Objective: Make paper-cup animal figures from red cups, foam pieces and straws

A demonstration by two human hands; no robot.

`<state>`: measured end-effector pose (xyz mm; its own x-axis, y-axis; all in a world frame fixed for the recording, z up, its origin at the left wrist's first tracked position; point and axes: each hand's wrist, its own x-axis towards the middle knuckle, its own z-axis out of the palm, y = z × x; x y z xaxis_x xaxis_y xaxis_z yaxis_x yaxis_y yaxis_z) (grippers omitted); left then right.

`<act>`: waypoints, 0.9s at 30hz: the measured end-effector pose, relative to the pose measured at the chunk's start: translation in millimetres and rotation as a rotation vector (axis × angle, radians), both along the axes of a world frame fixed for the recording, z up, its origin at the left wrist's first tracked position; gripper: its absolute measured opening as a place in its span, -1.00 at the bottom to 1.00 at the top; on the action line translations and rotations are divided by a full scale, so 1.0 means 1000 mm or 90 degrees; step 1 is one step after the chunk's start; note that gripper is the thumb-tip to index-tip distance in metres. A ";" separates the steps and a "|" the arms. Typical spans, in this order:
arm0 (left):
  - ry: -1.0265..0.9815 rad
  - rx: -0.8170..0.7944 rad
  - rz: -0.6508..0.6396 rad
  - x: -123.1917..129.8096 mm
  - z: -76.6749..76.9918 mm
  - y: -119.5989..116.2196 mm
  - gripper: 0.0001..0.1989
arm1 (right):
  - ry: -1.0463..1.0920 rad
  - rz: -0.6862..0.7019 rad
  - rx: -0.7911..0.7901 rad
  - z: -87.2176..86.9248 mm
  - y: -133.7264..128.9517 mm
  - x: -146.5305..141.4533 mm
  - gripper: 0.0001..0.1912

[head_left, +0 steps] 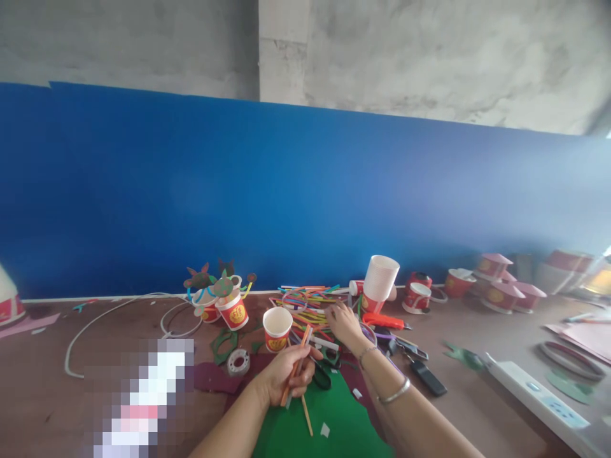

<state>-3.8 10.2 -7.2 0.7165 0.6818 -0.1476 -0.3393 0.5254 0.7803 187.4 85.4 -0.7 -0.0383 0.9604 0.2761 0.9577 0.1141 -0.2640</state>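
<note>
My left hand [291,375] is closed round a few thin straws [287,389], orange and greyish, held upright at a tilt above the green sheet [324,423]. My right hand [342,324] reaches over a loose pile of coloured straws [305,304], fingers stretched down onto its right side; its fingertips are partly hidden. Just behind my left hand stands a white-and-red paper cup [277,329]. A tall stack of paper cups [379,283] rises beyond my right hand. Below my left hand, one yellowish straw [307,416] lies on the green sheet.
Decorated cups [233,310] and a tape roll [238,362] are on the left. To the right lie an orange utility knife [383,321], a black key fob [428,377], a white power strip [537,397] and pink-roofed cups [501,296]. A blue panel [305,197] borders the back.
</note>
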 end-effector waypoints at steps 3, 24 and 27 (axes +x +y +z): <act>0.002 0.000 0.000 0.000 0.002 -0.001 -0.70 | -0.019 0.008 -0.013 0.005 0.011 0.000 -0.67; -0.001 -0.007 -0.005 -0.002 -0.002 0.001 -0.72 | 0.252 0.058 0.070 0.014 0.043 -0.001 -0.62; -0.006 -0.011 0.001 -0.001 -0.002 0.001 -0.73 | 0.385 0.058 0.131 0.032 0.040 -0.001 -0.58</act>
<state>-4.6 11.4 -9.5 0.7165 0.6807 -0.1527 -0.3474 0.5380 0.7680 186.5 125.7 31.2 0.1031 0.8861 0.4520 0.6302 0.2934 -0.7189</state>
